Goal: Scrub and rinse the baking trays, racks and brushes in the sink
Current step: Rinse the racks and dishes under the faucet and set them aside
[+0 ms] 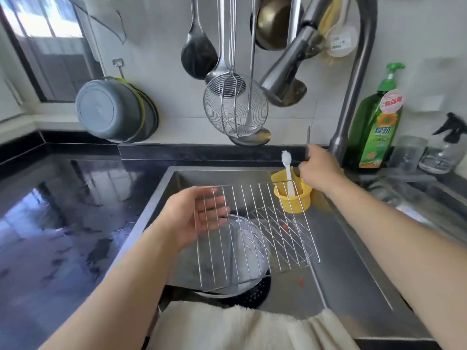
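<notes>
- Over the sink (353, 261), head view: a wire rack (255, 231) is up above the basin, tilted, its left edge against the left hand (199, 215).
- That left hand is spread, fingers straight behind the rack's bars, palm supporting it rather than wrapped round it.
- Right hand (319, 168) is out at the back rim, fingers curled round a thin dark upright handle (307, 142) beside the tap (353, 72); what the handle belongs to I cannot tell.
- Under the rack, a second wire rack (285, 231) lies on the basin floor, next to a round metal tray (242, 251) resting over a dark strainer (255, 294).
- At the back right corner, a yellow cup (293, 198) holds a white brush (288, 170), bristles up.
- On the dark surface (63, 210) to the right, a green detergent bottle (376, 122) stands next to the tap base.
- Ladles and a wire skimmer (235, 104) hang on the wall above.
</notes>
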Demonstrator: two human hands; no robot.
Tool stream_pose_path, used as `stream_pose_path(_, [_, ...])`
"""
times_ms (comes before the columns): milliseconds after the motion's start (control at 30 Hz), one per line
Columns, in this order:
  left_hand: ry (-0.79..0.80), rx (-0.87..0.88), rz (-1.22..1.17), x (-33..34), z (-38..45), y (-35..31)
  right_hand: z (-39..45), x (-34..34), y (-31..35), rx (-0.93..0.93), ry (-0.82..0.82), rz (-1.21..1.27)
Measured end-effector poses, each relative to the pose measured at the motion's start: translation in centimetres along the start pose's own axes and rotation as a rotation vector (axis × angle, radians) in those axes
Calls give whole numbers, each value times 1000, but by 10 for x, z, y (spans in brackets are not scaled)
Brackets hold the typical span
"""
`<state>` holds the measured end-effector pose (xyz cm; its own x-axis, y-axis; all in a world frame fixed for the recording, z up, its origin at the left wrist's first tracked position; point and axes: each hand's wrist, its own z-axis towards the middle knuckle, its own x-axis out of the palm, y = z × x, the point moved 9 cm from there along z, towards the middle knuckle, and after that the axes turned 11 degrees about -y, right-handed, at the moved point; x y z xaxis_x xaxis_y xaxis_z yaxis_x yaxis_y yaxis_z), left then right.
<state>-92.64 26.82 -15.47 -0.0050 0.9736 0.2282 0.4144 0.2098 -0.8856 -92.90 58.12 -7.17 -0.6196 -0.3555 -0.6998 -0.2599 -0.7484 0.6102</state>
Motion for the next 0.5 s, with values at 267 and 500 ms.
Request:
stream_pose_path(267, [48, -105, -90, 9, 19, 36, 51, 32, -15, 310, 189, -42])
stream_pose_path(500, [32, -127, -69, 4, 14, 38, 31, 9, 13, 258, 162, 208])
